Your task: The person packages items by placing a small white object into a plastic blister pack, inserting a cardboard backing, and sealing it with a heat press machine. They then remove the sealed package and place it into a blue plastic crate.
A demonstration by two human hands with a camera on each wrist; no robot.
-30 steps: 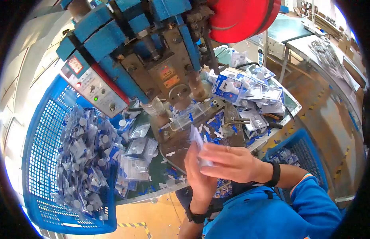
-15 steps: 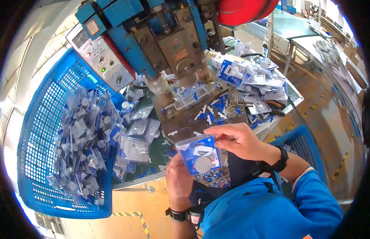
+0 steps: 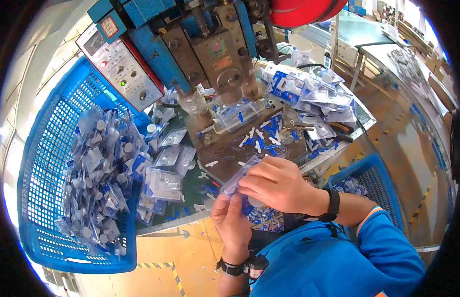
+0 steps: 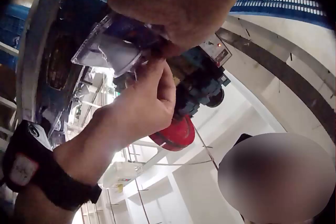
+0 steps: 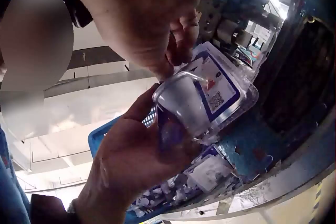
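Observation:
Both hands hold one clear blister pack (image 3: 238,176) with a blue-and-white card, tilted nearly edge-on in the head view. My left hand (image 3: 231,222) grips its lower end, thumb against the plastic. From the other side, my right hand (image 3: 282,185) pinches the edge with bent fingers. In the right wrist view the pack (image 5: 223,87) shows its domed plastic and a printed card with a square code. There the right hand (image 5: 142,19) reaches over the top edge, and the left hand (image 5: 131,155) supports it from below. The right fingertips are partly hidden.
A press machine (image 3: 217,59) stands ahead, with blue and white scraps (image 3: 262,138) on its base. At left, a blue basket (image 3: 34,198) holds many packs; loose packs (image 3: 163,184) lie beside it. More packs (image 3: 309,94) are heaped at right, above another blue basket (image 3: 388,183).
Half a second ago the pack faced up toward the head camera; now it is tipped almost edge-on. The right hand has moved left and closer over the pack's edge.

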